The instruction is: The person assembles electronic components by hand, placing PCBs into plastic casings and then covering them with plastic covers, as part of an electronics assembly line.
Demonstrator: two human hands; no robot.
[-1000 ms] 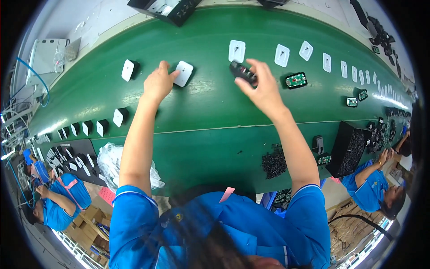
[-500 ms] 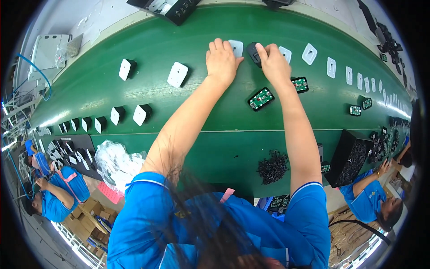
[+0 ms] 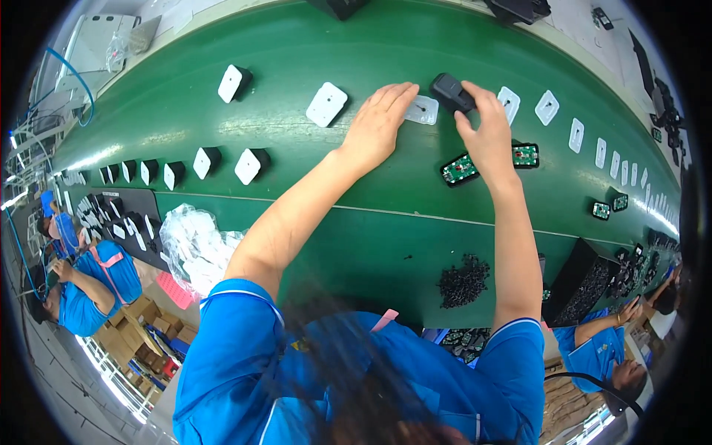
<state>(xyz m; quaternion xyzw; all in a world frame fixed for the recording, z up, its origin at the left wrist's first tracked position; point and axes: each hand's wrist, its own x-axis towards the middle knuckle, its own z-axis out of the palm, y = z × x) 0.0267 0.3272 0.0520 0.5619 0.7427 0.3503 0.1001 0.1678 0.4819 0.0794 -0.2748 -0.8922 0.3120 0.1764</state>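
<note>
My left hand (image 3: 377, 127) lies over the green table with its fingers stretched out, the fingertips at the left edge of a translucent white cover plate (image 3: 423, 110). To the right of that plate, my right hand (image 3: 486, 127) grips a black plastic housing (image 3: 449, 90) between thumb and fingers. Below the right hand lie two black shells with green circuit boards, one on the left (image 3: 458, 170) and one on the right (image 3: 526, 155); the wrist passes between them. A black box with a white face (image 3: 327, 104) sits left of my left hand.
More white-faced black boxes (image 3: 252, 166) stand at the left. White cover plates (image 3: 547, 107) run in a row to the right. Nearer are a heap of small black screws (image 3: 464, 281), a black bin (image 3: 581, 278) and a plastic bag of white parts (image 3: 194, 245). Co-workers sit on both sides.
The head view has shifted and turned. The white cover plate by my left hand has turned sideways and come nearer to me. My right hand still holds the black housing.
</note>
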